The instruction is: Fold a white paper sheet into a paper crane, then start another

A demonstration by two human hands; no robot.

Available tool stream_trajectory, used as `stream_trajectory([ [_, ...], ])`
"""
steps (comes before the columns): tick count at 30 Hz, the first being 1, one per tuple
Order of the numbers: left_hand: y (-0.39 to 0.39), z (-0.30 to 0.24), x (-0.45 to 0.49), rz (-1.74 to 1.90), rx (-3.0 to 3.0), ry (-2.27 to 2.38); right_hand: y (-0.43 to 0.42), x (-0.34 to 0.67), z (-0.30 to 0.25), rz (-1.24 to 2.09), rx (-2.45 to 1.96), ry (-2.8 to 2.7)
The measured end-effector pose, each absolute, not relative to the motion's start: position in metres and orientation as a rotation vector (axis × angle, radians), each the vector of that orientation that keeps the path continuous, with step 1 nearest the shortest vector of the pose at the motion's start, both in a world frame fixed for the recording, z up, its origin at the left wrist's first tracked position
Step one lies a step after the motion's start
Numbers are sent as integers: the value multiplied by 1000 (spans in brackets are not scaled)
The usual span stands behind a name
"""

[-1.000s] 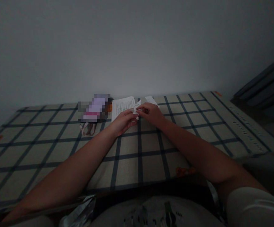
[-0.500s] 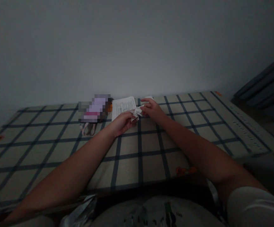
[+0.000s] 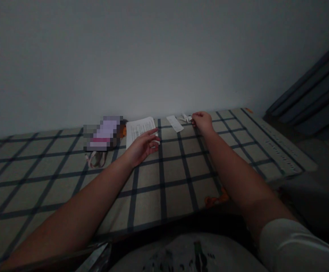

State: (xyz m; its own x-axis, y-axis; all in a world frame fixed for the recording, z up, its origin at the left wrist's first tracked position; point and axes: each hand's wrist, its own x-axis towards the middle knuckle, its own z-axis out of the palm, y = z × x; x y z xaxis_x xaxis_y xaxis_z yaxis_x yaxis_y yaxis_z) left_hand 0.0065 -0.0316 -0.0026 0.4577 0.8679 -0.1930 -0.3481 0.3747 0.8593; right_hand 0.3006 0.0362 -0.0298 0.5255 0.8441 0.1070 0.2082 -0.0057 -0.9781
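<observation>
My right hand (image 3: 202, 121) is stretched to the far side of the checked cloth (image 3: 164, 177), close to the wall. Its fingers are curled and pinch the end of a small folded paper (image 3: 185, 118) that rests on the cloth. A narrow white slip (image 3: 175, 123) lies just left of that paper. My left hand (image 3: 141, 146) hovers open, fingers spread, over the lower right corner of a printed sheet (image 3: 138, 129). It holds nothing.
A blurred-out lilac and pink object (image 3: 103, 133) lies left of the sheet, with a pale strap (image 3: 95, 159) in front of it. An orange scrap (image 3: 216, 199) sits at the cloth's near edge. A silvery wrapper (image 3: 96, 257) lies by my lap. Dark slats (image 3: 309, 102) stand at the right.
My right hand has carried the small folded paper away from my left hand, rightward and toward the wall. My left hand has let go and opened. The view has shifted slightly right.
</observation>
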Motion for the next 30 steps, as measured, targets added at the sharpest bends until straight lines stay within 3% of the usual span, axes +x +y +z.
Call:
stream_trajectory([
  [6,-33,-2,7,881,850,737,31,308,-27,193,-1813,-1278],
  [10,-32,-2,8,877,860,747,28,308,-25,120,-1855,-1339],
  [16,-30,-8,7,839,931,751,37,308,-31,399,-1670,-1252],
  [25,-30,-10,17,1013,1016,813,7,232,-9,1260,-1129,-898],
  [30,-30,-6,21,1158,1042,968,-12,194,-4,1387,-1044,-947],
])
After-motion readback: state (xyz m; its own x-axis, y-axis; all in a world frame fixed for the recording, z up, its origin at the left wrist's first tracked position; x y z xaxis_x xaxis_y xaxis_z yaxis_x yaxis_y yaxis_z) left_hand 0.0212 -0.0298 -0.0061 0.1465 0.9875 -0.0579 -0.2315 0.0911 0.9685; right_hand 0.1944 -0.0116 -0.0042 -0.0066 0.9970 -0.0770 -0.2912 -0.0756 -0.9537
